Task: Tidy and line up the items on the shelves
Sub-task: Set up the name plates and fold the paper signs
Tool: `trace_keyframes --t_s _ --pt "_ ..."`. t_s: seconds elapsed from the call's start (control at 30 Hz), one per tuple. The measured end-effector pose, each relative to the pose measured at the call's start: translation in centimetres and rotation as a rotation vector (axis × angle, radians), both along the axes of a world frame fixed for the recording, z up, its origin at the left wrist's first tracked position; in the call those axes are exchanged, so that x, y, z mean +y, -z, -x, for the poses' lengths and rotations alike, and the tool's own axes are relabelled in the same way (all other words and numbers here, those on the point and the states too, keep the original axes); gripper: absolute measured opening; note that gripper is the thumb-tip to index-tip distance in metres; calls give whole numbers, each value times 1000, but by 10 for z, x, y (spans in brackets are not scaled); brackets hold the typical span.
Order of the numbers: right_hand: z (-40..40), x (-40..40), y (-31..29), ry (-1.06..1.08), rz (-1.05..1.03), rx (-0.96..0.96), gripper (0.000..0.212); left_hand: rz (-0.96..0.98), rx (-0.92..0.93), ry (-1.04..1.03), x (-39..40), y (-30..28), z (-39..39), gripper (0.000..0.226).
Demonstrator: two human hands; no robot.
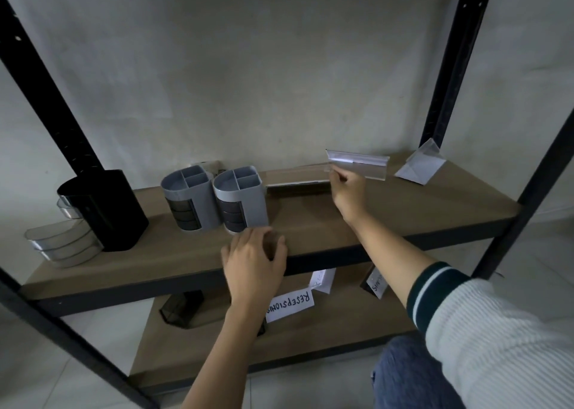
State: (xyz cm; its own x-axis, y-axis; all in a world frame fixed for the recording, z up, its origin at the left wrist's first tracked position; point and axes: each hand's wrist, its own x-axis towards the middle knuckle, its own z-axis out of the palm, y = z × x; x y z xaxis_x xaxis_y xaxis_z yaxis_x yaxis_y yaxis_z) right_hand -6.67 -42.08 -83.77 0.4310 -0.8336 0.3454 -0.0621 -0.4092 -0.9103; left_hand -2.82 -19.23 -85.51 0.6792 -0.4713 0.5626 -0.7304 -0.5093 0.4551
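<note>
White ribbed sleeve point(503, 331), cut off at the frame edge, is leading to the right hand point(348, 191) pinching a clear acrylic sign holder point(360, 164) above the wooden shelf point(403, 209); the left hand point(253, 261) is resting loosely curled on the shelf edge below, beside two grey plastic organisers point(214, 197).

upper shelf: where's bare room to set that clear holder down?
Bare board lies between the right hand gripping the clear sign holder and the tent-shaped holder at the right post, forward to the edge. The left is crowded: black organizer, two grey organizers.

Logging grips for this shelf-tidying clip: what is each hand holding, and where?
Right hand pinches the clear sign holder at its lower left edge. Left hand holds nothing.
</note>
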Motion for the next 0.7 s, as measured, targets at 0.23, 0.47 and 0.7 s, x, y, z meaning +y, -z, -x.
trace_keyframes --t_s 0.23,0.47,0.7 --pt "-5 -21 -16 12 -56 81 44 -194 147 260 -53 -17 16 40" --pt "-24 -39 -25 -46 -156 -10 52 -406 128 145 -71 -21 20 54" --pt "-22 -44 -25 -138 -182 34 34 -427 151 94 -73 -18 21 55"
